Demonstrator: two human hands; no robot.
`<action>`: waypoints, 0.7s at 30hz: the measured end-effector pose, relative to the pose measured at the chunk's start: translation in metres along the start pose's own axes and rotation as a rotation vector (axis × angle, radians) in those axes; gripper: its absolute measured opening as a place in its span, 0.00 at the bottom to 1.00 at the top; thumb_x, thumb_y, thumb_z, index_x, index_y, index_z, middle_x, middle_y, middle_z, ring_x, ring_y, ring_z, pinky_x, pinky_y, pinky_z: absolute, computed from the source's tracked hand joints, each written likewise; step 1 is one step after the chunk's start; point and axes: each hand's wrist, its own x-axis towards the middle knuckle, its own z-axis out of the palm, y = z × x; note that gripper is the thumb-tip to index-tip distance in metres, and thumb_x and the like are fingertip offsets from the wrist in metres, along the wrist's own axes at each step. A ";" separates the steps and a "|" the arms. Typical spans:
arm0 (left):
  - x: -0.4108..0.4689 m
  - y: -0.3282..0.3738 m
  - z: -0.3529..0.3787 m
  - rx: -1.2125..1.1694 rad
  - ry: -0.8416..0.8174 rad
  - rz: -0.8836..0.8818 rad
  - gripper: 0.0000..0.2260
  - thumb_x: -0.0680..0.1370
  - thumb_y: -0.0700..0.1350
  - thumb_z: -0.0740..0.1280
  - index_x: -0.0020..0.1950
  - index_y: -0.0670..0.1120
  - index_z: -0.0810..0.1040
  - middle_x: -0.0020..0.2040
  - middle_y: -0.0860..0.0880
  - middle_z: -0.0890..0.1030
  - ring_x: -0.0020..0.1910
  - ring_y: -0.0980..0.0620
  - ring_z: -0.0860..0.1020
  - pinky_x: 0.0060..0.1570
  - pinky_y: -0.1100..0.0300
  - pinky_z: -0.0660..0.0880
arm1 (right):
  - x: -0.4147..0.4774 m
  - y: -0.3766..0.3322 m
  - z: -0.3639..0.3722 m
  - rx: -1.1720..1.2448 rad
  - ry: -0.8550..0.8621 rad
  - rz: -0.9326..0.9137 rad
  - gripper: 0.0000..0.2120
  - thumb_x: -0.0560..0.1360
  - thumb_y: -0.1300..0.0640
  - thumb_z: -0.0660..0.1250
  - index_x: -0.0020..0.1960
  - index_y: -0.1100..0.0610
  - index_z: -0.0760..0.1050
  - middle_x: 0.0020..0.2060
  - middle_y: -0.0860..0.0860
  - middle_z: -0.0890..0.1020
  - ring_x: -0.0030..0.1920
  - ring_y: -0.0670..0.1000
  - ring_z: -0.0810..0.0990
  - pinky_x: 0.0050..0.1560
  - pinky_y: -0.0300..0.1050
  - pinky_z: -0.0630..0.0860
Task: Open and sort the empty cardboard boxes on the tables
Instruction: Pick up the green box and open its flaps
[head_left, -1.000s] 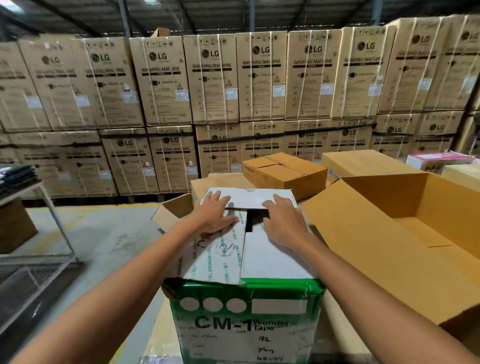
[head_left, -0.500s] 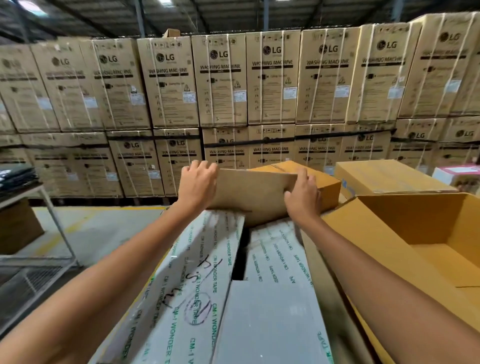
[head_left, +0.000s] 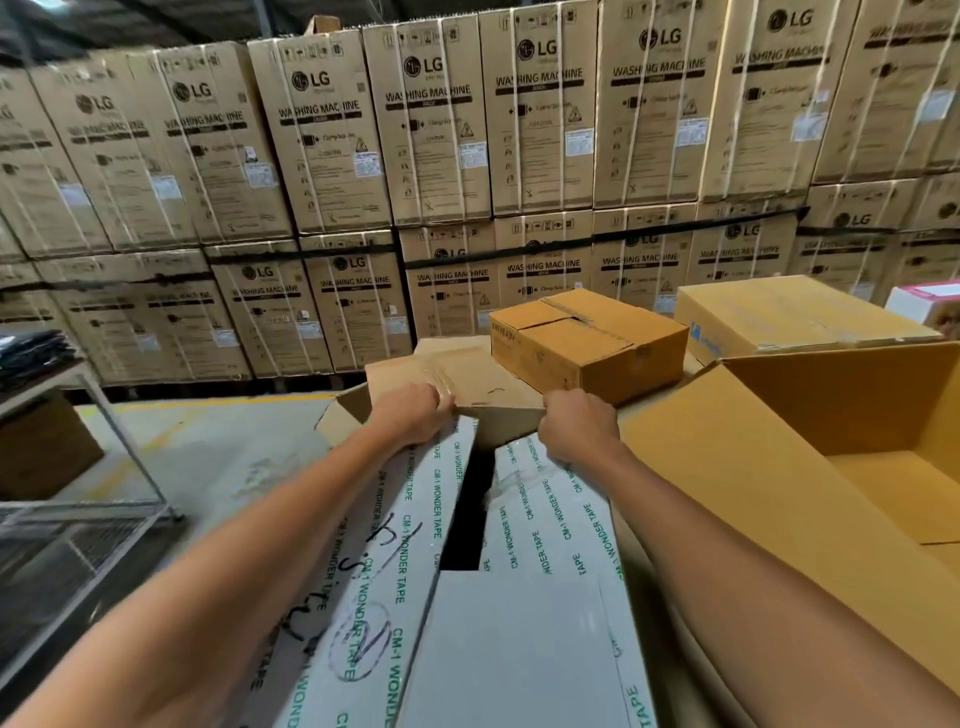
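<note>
A white box printed "CM-1 WONDER TAPE" (head_left: 540, 597) fills the lower middle of the view, its two long white flaps parted by a dark gap. Its far brown flap (head_left: 467, 384) is folded outward, away from me. My left hand (head_left: 415, 413) grips that flap's left near corner. My right hand (head_left: 576, 426) grips its right near corner. A large open brown box (head_left: 769, 467) stands right beside the white one. Behind lies a closed brown box (head_left: 587, 343).
A pale closed carton (head_left: 789, 317) and a pink-and-white box (head_left: 930, 301) sit at the back right. Stacked LG washing machine cartons (head_left: 441, 145) form a wall behind. A metal rack (head_left: 104, 415) stands at the left over the concrete floor.
The white box tipped toward me and its far brown flap came up, then folded outward and down. Both hands went from pressing the top flaps to gripping that flap.
</note>
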 end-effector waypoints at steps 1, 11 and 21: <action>0.001 0.000 0.000 -0.012 -0.009 -0.009 0.21 0.85 0.55 0.51 0.43 0.42 0.74 0.43 0.42 0.76 0.43 0.43 0.74 0.46 0.51 0.74 | 0.000 0.002 0.000 -0.013 0.000 -0.009 0.06 0.76 0.62 0.59 0.48 0.54 0.73 0.47 0.55 0.81 0.43 0.57 0.74 0.42 0.46 0.70; -0.032 0.026 0.000 -0.064 -0.019 0.212 0.24 0.81 0.59 0.60 0.70 0.44 0.71 0.65 0.42 0.78 0.62 0.42 0.75 0.59 0.47 0.75 | -0.019 -0.011 0.007 0.139 0.047 -0.002 0.13 0.78 0.49 0.62 0.56 0.55 0.78 0.54 0.55 0.81 0.57 0.59 0.75 0.51 0.51 0.76; -0.114 0.051 -0.039 0.036 -0.337 0.179 0.35 0.75 0.49 0.65 0.80 0.49 0.55 0.80 0.42 0.50 0.76 0.37 0.58 0.70 0.41 0.65 | -0.112 -0.025 -0.007 0.008 -0.145 -0.017 0.18 0.79 0.45 0.62 0.63 0.54 0.76 0.71 0.58 0.67 0.73 0.62 0.61 0.63 0.57 0.70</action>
